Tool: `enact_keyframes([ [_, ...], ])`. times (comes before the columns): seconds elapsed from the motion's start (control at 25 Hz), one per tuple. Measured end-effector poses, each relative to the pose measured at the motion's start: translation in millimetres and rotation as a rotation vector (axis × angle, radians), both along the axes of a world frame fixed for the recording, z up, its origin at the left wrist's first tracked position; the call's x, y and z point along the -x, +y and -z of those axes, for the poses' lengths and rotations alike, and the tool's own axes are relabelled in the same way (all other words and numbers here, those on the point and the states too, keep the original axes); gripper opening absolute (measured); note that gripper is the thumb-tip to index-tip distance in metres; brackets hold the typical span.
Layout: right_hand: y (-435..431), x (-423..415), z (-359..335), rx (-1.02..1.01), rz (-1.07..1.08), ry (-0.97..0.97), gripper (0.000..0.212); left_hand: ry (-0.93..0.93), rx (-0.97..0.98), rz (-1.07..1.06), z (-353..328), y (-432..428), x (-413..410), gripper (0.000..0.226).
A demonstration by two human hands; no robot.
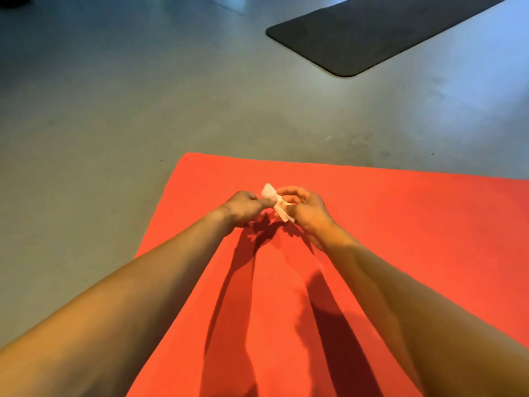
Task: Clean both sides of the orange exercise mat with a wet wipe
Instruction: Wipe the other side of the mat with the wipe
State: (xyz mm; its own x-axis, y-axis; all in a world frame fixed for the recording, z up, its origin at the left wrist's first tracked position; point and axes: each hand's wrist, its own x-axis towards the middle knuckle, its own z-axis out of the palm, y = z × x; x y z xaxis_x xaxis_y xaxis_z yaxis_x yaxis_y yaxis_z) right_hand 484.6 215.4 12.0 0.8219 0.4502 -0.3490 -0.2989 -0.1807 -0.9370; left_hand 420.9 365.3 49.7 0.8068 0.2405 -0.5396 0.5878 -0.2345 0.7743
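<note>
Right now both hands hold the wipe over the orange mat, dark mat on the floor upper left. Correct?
One thing is off: the dark mat lies on the floor at the upper right, not the upper left, as the head view shows. The rest holds: the left hand and the right hand both hold the wipe over the orange mat.

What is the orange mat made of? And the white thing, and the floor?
The orange mat looks like foam or rubber, matte: no shine, rounded corner. The wet wipe seems thin cloth-like paper, crumpled and limp. The floor is probably concrete, grey and mottled with a soft sheen.
</note>
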Motion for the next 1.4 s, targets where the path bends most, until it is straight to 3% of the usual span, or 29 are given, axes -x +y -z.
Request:
enact_keyframes([
  [0.08,9,10,-9,0.012,-0.007,-0.033,0.033,-0.075,0.145,-0.111,-11,3,6,0.014],
  [0.24,12,19,-12,0.096,0.087,-0.018,0.022,-0.143,0.204,-0.242,-19,7,4,0.025],
  [0.48,4,18,3,0.293,0.269,0.029,0.018,-0.158,0.279,-0.276,-23,20,10,0.020],
  [0.56,6,20,3,0.285,0.255,0.025,0.026,-0.145,0.274,-0.268,-22,26,14,0.020],
  [0.68,21,35,-10,0.153,0.181,0.016,0.015,-0.120,0.190,-0.208,-17,31,19,0.026],
  [0.84,43,58,-6,0.115,-0.059,-0.085,0.037,-0.091,0.118,-0.213,-4,37,24,0.027],
  [1.0,46,68,21,0.383,-0.372,-0.547,0.088,-0.076,0.082,-0.248,10,46,24,0.029],
  [1.08,47,73,37,0.418,-0.440,-0.618,0.080,-0.047,0.166,-0.238,16,47,25,0.031],
  [1.16,49,72,48,0.416,-0.358,-0.661,0.052,-0.020,0.258,-0.224,19,43,24,0.025],
  [1.28,43,61,52,0.474,-0.188,-0.687,0.050,-0.033,0.250,-0.207,25,39,17,0.018],
  [1.4,39,31,43,0.489,0.209,-0.441,0.036,-0.033,0.102,-0.157,40,46,8,0.015],
])
